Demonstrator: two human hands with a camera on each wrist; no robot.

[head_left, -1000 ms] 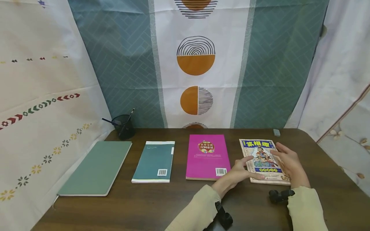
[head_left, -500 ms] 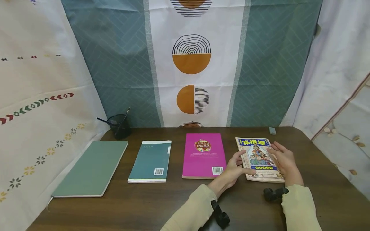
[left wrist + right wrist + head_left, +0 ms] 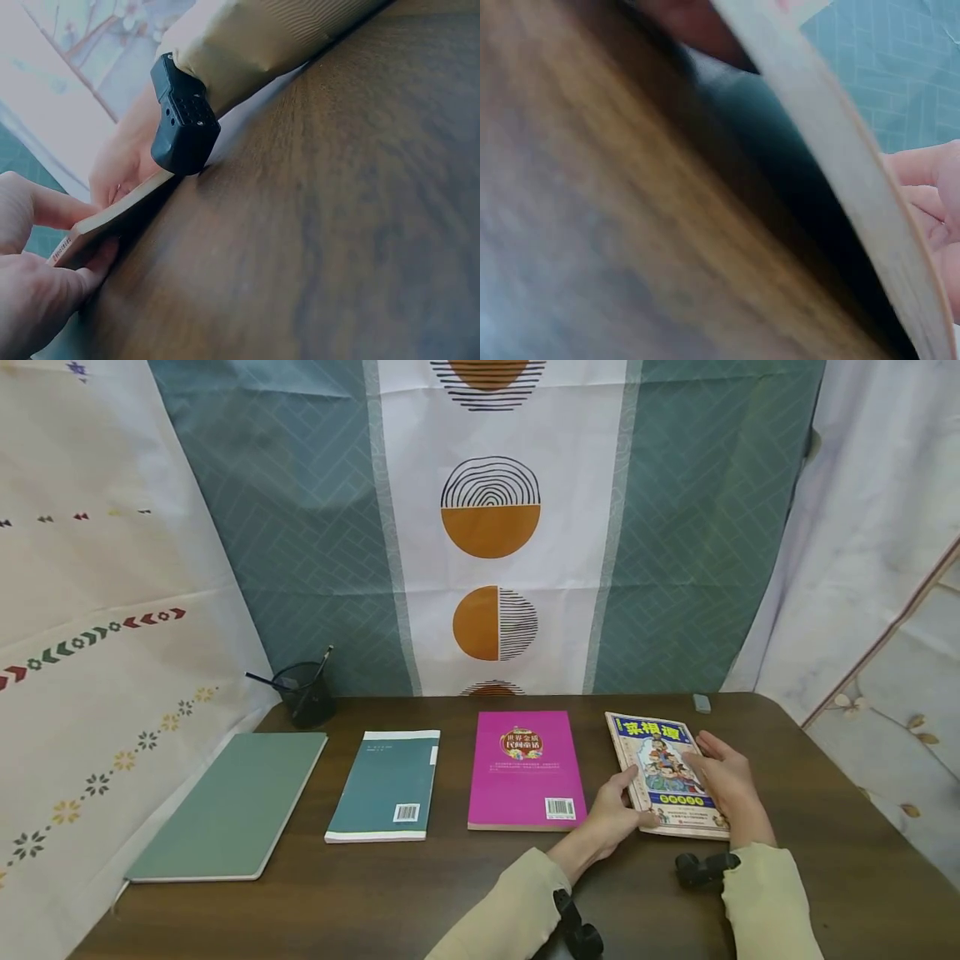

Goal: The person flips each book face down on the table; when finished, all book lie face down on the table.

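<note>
An illustrated paperback book (image 3: 667, 777) with a blue title band lies at the right of the desk, its left side lifted off the wood. My left hand (image 3: 606, 825) pinches its lower left edge. In the left wrist view the thumb (image 3: 101, 259) is under the book (image 3: 124, 214) and the fingers are above it. Over the right side of the cover, my right hand (image 3: 727, 785) rests with the thumb on the picture and the fingers fairly straight. The right wrist view shows the raised page edge (image 3: 832, 150) with a dark gap beneath it.
Left of the paperback lie a magenta book (image 3: 525, 785), a teal book (image 3: 386, 789) and a larger green notebook (image 3: 232, 810). A black pen cup (image 3: 306, 697) stands at the back left. A small grey object (image 3: 701, 703) sits at the back edge.
The left hand has closed on the paperback's left edge, its thumb slipping underneath, and that side has risen slightly. The right hand stays at the right side. The head view has shifted a little.
</note>
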